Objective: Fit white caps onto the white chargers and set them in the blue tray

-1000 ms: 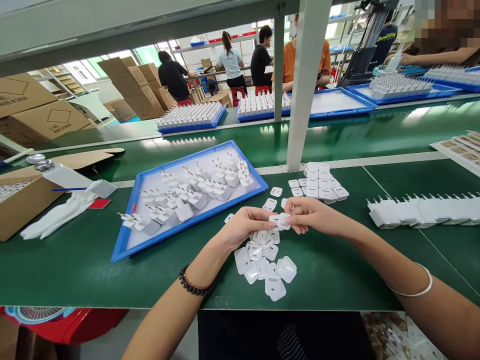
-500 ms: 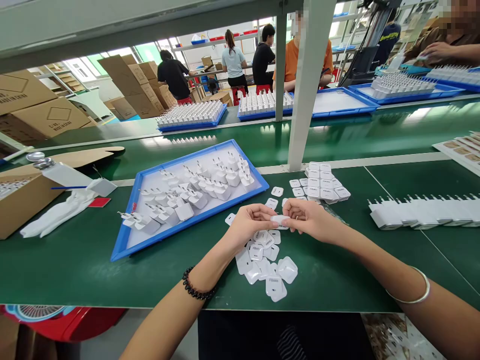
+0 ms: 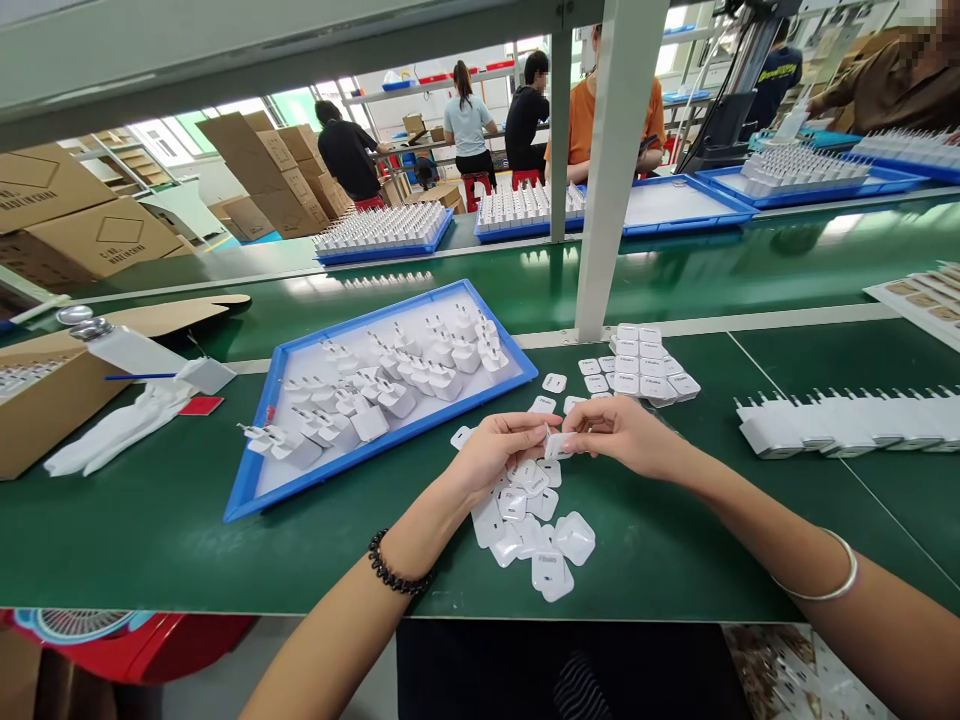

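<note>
My left hand (image 3: 491,452) and my right hand (image 3: 622,435) meet above the green table (image 3: 150,520), both pinching one small white plastic cover (image 3: 557,445) between their fingertips. Just below them lies a loose pile of the same white covers (image 3: 536,535). A neat stack of white covers (image 3: 643,365) sits beyond my right hand. To the left, a blue tray (image 3: 247,490) holds several white charger plugs (image 3: 390,385) lying scattered.
A row of white chargers (image 3: 847,420) lies at the right. A cardboard box (image 3: 45,395), a white cloth (image 3: 120,425) and a bottle stand at the left. A white post (image 3: 611,170) rises behind. Other people work at benches with blue trays beyond.
The white cover has been turned between my fingertips, and both hands have shifted slightly; the piles and tray stay where they were.
</note>
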### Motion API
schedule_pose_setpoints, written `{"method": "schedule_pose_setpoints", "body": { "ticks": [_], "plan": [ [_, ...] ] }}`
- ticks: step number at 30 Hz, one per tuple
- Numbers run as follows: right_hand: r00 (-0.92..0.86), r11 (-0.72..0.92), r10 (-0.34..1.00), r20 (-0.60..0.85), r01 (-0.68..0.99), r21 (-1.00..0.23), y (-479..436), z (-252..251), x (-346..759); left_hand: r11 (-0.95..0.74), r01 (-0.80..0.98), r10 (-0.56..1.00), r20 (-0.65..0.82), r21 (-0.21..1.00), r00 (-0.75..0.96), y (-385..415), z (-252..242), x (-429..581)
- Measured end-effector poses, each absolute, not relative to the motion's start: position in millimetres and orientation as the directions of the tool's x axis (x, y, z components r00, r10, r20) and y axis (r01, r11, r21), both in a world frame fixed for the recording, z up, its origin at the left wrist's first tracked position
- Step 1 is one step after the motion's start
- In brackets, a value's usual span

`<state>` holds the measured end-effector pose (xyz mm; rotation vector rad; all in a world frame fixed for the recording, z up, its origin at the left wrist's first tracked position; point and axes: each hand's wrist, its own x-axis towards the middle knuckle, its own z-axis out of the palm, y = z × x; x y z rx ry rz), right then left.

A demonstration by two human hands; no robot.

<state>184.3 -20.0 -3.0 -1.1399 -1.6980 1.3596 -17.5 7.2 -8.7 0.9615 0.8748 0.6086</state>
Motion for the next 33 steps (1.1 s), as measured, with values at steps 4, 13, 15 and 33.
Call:
{"method": "schedule_pose_setpoints", "body": {
  "ticks": [4, 13, 15, 33],
  "plan": [
    [-0.341, 0.245, 0.934, 0.107, 0.391, -0.887, -22, -6, 181, 0.394, 0.004, 0.716, -0.31, 0.919, 0.626, 3, -7, -17],
    [-0.234, 0.212, 0.965, 0.121, 0.417, -0.884, -23, -15, 176, 0.356, 0.002, 0.718, -0.275, 0.934, 0.639, -1, -6, -14],
    [-0.214, 0.199, 0.969, 0.122, 0.39, -0.899, -24, -16, 173, 0.368, -0.029, 0.729, -0.269, 0.929, 0.63, -2, -8, -12],
    [-0.383, 0.109, 0.923, 0.035, 0.174, -0.979, -24, -7, 178, 0.493, -0.008, 0.576, -0.32, 0.87, 0.752, 4, -1, -21]
  ]
}}
